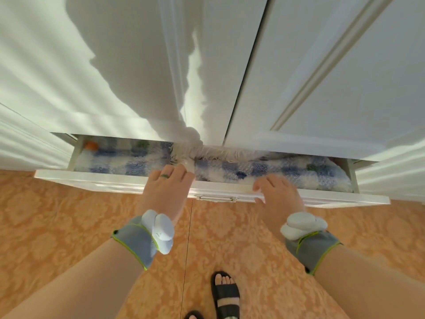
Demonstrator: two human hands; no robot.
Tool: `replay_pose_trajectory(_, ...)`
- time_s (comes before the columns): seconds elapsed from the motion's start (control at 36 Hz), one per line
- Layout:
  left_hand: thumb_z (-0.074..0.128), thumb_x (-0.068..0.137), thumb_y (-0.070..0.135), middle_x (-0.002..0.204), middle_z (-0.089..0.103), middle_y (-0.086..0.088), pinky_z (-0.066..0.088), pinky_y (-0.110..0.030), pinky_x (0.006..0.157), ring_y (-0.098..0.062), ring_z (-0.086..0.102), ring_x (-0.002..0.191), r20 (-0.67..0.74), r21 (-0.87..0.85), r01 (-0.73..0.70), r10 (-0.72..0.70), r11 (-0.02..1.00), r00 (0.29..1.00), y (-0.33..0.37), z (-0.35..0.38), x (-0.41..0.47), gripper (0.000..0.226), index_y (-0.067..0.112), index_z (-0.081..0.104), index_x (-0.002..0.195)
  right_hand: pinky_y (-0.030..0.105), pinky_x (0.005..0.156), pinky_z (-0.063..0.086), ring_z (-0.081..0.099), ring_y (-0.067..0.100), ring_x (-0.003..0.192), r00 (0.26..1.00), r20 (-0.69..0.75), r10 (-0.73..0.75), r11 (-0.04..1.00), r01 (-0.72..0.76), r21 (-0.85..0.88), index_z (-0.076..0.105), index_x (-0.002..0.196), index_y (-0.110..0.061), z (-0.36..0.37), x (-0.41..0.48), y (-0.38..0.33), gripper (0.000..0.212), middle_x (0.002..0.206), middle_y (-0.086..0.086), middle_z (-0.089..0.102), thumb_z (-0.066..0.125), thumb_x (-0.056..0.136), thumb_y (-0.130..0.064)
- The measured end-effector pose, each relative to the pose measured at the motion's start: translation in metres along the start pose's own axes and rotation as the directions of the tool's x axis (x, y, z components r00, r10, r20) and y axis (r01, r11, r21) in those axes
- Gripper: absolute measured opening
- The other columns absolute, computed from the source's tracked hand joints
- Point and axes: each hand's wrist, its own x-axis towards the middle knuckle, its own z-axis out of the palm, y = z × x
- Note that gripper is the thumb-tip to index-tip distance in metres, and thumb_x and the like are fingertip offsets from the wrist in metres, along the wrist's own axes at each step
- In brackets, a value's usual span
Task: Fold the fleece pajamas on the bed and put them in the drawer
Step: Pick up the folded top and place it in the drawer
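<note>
The fleece pajamas [276, 171], a blue-and-white check with a few green and orange spots, lie inside the drawer [115, 178] and fill it from side wall to side wall. A shaggy white piece [213, 154] lies along the back of the pile under the door edge.

The drawer is the bottom one of a white wardrobe [322, 65] and stands only partly pulled out. Its opening is a narrow strip between the front panel and the closed panelled doors above. A small metal handle [216, 198] sits in the middle of the front panel.

The left hand [165, 187] reaches over the front panel with fingers stretched out, its tips on the fleece near the middle, gripping nothing. The right hand [278, 194] rests on the top edge of the front panel just right of the handle, fingers loosely bent and not wrapped round it.

Both wrists wear grey bands with lime trim [138, 240], each carrying a white device.

The floor [69, 226] is orange with a pale damask pattern. A foot in a black sandal [226, 293] stands near the lower edge, well back from the drawer.
</note>
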Motion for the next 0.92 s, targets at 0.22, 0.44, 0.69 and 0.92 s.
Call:
replay_pose_trajectory(0.22, 0.036, 0.097, 0.031, 0.136, 0.049, 0.010, 0.025, -0.029, 0.111, -0.014, 0.047, 0.126, 0.178, -0.206, 0.108, -0.072, 0.972, 0.981, 0.008, 0.001, 0.003, 0.041, 0.027, 0.037, 0.139, 0.030, 0.091, 0.050, 0.058, 0.016, 0.109, 0.953, 0.261, 0.152, 0.962, -0.204, 0.184, 0.047, 0.132, -0.026, 0.002, 0.014, -0.004, 0.036, 0.125, -0.006, 0.057, 0.043, 0.096, -0.028)
replay_pose_trajectory(0.44, 0.042, 0.095, 0.039, 0.153, 0.019, 0.011, 0.012, -0.037, 0.120, -0.012, 0.017, 0.144, 0.306, -0.237, 0.290, -0.212, 0.927, 0.928, 0.015, 0.002, 0.022, 0.063, 0.026, 0.010, 0.147, 0.030, 0.109, 0.032, 0.033, 0.015, 0.135, 0.945, 0.276, 0.174, 0.940, -0.243, 0.239, 0.034, 0.140, -0.024, 0.000, 0.032, -0.008, 0.048, 0.143, -0.006, 0.037, 0.047, 0.094, -0.029)
replay_pose_trajectory(0.69, 0.046, 0.092, 0.039, 0.154, 0.019, 0.006, 0.012, -0.044, 0.119, -0.019, 0.017, 0.144, 0.327, -0.299, 0.361, -0.261, 0.883, 0.908, 0.013, -0.004, 0.057, 0.069, 0.024, 0.009, 0.148, 0.036, 0.109, 0.030, 0.031, 0.019, 0.136, 0.934, 0.277, 0.225, 0.937, -0.285, 0.200, 0.034, 0.139, -0.022, -0.010, 0.069, -0.008, 0.052, 0.145, -0.004, 0.037, 0.052, 0.091, -0.030)
replay_pose_trajectory(0.92, 0.051, 0.090, 0.036, 0.146, 0.032, 0.003, 0.025, -0.044, 0.114, -0.023, 0.031, 0.137, 0.311, -0.342, 0.406, -0.305, 0.848, 0.900, 0.012, -0.002, 0.069, 0.062, 0.021, 0.023, 0.143, 0.037, 0.107, 0.033, 0.036, 0.020, 0.132, 0.930, 0.285, 0.233, 0.933, -0.296, 0.204, 0.037, 0.136, -0.022, -0.012, 0.076, -0.008, 0.050, 0.142, -0.005, 0.040, 0.053, 0.090, -0.030)
